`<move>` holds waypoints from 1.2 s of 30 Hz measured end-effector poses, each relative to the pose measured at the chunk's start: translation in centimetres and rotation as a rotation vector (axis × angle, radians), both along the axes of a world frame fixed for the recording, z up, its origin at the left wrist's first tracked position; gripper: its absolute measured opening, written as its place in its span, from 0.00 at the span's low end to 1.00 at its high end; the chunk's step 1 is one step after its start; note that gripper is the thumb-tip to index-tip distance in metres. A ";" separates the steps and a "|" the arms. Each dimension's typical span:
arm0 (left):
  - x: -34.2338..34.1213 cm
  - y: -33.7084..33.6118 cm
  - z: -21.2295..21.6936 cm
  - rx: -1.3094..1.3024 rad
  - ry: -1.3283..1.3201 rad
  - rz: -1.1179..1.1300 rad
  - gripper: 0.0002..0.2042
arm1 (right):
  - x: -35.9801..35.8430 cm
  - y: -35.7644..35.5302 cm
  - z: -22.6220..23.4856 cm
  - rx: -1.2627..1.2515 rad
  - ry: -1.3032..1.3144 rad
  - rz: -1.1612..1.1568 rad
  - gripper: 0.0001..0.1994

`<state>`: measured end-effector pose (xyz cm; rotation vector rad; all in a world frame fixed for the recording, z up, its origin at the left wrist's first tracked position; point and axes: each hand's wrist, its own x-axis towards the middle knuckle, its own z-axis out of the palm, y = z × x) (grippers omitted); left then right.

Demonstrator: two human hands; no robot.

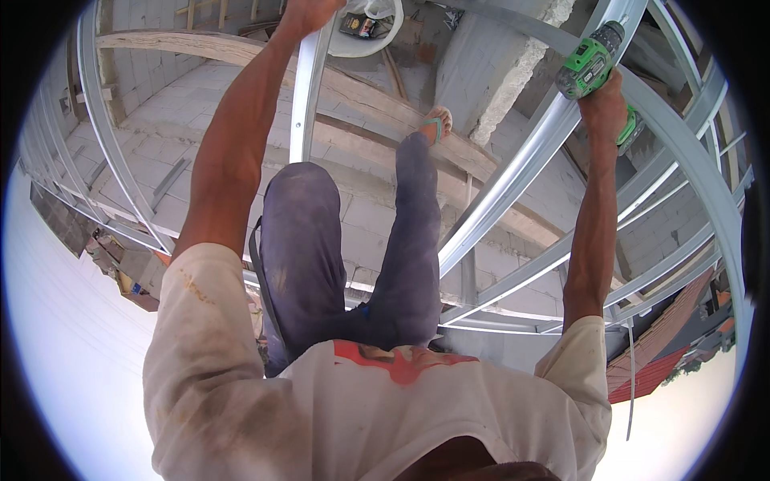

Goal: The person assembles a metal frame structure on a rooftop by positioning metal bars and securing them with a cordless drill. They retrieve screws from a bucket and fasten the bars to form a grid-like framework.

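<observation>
My right hand (603,108) is wrapped round the grip of a green and black cordless drill (588,68). The drill's chuck points up and to the right, over a wide silver metal channel (525,172). My left hand (309,14) reaches to the top edge of the picture, and its fingers are mostly cut off there. Just below it runs an upright metal stud (308,100). Beside that hand hangs a white bucket (365,50) with dark items inside, too small to name for certain.
Several metal roof members (682,144) cross on the right, more (116,144) on the left. A wooden plank (361,90) spans below, and my sandalled foot (437,127) rests on it. A rough-edged concrete beam (485,72) stands behind. Light block walls (361,208) lie far beneath.
</observation>
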<state>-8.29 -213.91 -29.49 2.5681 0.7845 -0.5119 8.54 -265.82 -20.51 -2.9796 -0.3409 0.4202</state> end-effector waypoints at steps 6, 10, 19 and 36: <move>-0.2 -1.2 2.8 -0.138 -0.155 0.157 0.23 | -0.2 0.8 0.5 -0.023 -0.024 0.014 0.32; 0.6 -0.8 4.0 0.041 -0.132 -0.397 0.16 | 0.0 0.6 0.4 -0.031 -0.041 -0.022 0.33; 1.8 -2.2 5.8 -0.151 -0.068 0.049 0.22 | -0.5 0.7 0.6 -0.029 -0.035 -0.059 0.33; -12.2 -7.2 7.3 -0.171 -0.252 0.353 0.28 | -7.5 -2.4 2.2 0.349 -0.153 -0.193 0.26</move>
